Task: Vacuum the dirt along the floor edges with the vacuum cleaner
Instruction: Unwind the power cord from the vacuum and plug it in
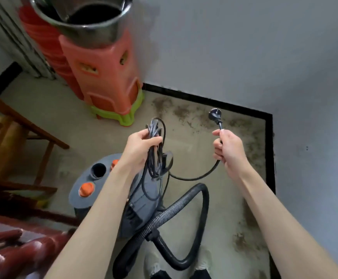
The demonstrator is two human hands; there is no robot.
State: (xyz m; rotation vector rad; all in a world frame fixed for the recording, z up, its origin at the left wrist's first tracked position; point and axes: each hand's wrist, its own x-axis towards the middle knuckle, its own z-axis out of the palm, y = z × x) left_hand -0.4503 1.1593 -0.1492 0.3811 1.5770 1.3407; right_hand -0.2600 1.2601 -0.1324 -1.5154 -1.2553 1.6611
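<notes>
Left hand point(144, 142) grips a bundle of coiled cord point(156, 150); right hand point(227, 147) is closed around the same cord just below the plug point(214, 115), prongs up. A slack loop hangs between the hands. The vacuum cleaner point(107, 190) sits on the floor below the left forearm, grey plastic body, orange knobs, ribbed black hose point(196, 200) arching beside it. Risk: pulling the plug end away while the coils stay bunched would likely knot the thin, rubbery cord, or snag it on the hose. Dirt point(186, 113) lies gritty and dark along the black skirting point(269, 150) in the corner, untouched. Stacked glossy plastic stools point(103, 77) stand nearby.
</notes>
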